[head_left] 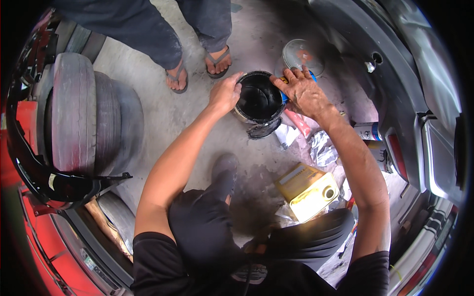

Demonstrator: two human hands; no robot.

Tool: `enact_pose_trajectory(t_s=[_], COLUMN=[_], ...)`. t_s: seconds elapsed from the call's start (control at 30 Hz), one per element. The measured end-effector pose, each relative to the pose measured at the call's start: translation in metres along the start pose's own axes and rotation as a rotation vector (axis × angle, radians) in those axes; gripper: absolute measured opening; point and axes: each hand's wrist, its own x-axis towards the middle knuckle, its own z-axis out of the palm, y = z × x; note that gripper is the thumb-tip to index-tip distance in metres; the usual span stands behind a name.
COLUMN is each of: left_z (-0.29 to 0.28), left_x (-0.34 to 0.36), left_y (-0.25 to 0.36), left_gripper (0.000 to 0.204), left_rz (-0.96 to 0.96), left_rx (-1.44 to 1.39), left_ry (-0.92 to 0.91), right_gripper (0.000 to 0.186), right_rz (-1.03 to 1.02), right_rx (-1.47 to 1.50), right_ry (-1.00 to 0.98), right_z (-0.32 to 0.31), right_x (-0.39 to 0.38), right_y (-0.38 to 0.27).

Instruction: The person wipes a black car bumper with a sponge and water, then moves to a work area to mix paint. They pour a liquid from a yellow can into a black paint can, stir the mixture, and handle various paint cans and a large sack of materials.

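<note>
From where I stand, the left hand (226, 93) grips the near-round can of black paint (255, 120) by its left side, thumb near the rim. The right hand (305, 93) curls around a blue-and-yellow container (285, 94), mostly covered by the fingers, at the can's right edge. The can is out in front of the person, over the concrete floor (195, 133); whether it rests there, I can't tell. A yellow rectangular tin (311, 192) sits nearer the right knee (316, 232).
</note>
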Motion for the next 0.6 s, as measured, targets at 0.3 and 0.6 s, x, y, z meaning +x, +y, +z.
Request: enact_pose_trajectory(t_s=[0.3, 0.6], left_z=[0.001, 0.008], left_x=[0.003, 0.002], left_y=[0.006, 0.022], left_gripper=[0.044, 0.044], left_rz=[0.003, -0.048], left_rx=[0.077, 0.063], left_ry=[-0.051, -0.135], right_gripper=[0.070, 0.064], right_rz=[-0.055, -0.156], right_rx=[-0.062, -0.199], right_ry=[-0.075, -0.099], right_z=[-0.012, -0.014], right_x=[0.019, 0.033], right_y=[-0.006, -0.016])
